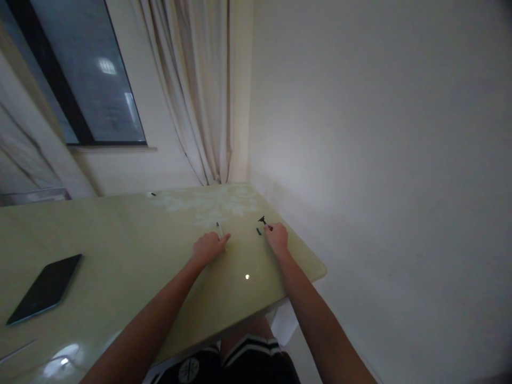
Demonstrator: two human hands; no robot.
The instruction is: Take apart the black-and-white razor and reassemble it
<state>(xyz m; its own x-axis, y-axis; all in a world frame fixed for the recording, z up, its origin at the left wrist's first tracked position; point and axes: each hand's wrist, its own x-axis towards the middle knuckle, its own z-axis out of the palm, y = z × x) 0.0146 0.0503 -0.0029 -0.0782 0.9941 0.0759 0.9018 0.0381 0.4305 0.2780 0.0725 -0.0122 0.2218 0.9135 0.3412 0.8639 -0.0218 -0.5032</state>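
Observation:
My right hand (277, 237) is closed around the handle of a black razor (262, 220), whose T-shaped head points away over the table. Just left of that hand, a small dark strip-shaped piece (258, 231) lies on the table. My left hand (208, 246) is closed on a slim white stick with a dark tip (220, 228), too small to name surely. Its tip shows beyond my fingers, and part of its length is hidden by the hand. Both hands are low over the table, apart from each other.
The pale green glossy table (160, 256) meets a bare wall (380, 160) on the right. At the left lies a dark flat tablet-like device (46, 288). A small black-and-white item (152, 194) rests near the far edge, before the curtain (200, 96).

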